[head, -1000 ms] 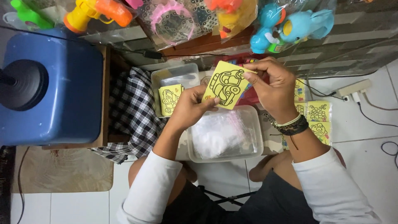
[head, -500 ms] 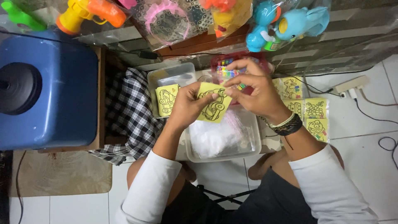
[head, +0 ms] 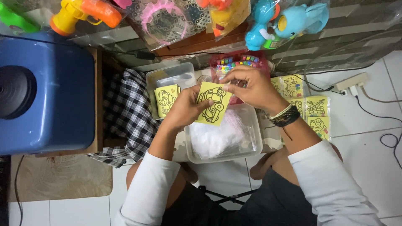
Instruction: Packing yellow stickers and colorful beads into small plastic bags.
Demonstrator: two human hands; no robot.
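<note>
Both hands on one yellow card (head: 213, 103) with a black car outline, held over the near clear tub (head: 251, 146). Left hand (head: 184, 109) grips the card's left edge, thumb on the face, fingers behind. Right hand (head: 247, 86) pinches the top right corner with its fingertips. Card tilted, face up toward the camera. Near tub holds white plastic bags (head: 217, 138). Second tub (head: 159, 79) behind it holds more yellow cards (head: 166, 99). More cards (head: 316, 113) lie on the floor to the right. Checked cloth (head: 127, 117) left of the tubs, blue bin (head: 54, 96) further left. Bagged toys (head: 276, 21) hang above.
</note>
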